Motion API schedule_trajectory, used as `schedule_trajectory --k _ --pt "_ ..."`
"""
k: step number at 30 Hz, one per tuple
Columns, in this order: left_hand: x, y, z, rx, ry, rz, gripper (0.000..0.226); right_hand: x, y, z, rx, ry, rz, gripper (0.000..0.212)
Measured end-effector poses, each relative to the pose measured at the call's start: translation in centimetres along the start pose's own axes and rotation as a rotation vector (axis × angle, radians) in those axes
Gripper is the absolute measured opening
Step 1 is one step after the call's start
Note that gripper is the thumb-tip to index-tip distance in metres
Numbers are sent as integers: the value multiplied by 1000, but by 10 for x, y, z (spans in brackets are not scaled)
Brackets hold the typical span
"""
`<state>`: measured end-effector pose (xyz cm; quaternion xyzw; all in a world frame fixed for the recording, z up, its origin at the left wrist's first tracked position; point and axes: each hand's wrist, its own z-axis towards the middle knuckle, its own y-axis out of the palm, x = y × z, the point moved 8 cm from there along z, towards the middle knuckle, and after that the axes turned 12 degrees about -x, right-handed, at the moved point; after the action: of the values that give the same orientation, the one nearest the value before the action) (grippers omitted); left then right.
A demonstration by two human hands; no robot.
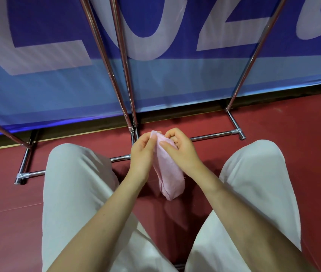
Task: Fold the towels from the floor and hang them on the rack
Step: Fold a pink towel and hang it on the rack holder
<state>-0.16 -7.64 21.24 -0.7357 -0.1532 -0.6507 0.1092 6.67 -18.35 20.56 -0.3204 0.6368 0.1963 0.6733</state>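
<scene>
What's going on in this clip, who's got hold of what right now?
A person crouching over a red floor holds a small pink towel with both hands. The left hand and right hand pinch its top edge, and the towel hangs down folded between the knees. The metal rack stands just ahead, with no towel visible on it.

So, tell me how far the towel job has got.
Done: the pink towel is off the floor and looks folded narrow. In hand: left hand and right hand both pinch its top edge. Left: hanging it on the rack; no hung towels or other towels show.
</scene>
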Motion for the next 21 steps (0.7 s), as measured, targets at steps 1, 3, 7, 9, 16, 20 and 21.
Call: schedule_trajectory --k 1,3,7,9,16,20,21 --pt "2 -3 1 19 13 14 21 0 1 -1 -6 -2 -16 15" --pt "7 -8 3 33 53 59 20 2 0 -3 0 -23 -40 16" --pt "14 -4 3 -72 120 118 19 8 0 -9 -21 -7 -53 27" --pt "19 1 0 -142 170 149 19 13 1 -13 -64 22 -52 27" --pt "29 -4 -9 -189 234 234 25 22 7 -23 -171 74 -52 17" --pt "33 -18 -12 -97 234 204 21 36 10 -27 -205 117 -71 30" --pt "35 -26 -12 -55 236 192 21 40 11 -28 -211 128 -85 32"
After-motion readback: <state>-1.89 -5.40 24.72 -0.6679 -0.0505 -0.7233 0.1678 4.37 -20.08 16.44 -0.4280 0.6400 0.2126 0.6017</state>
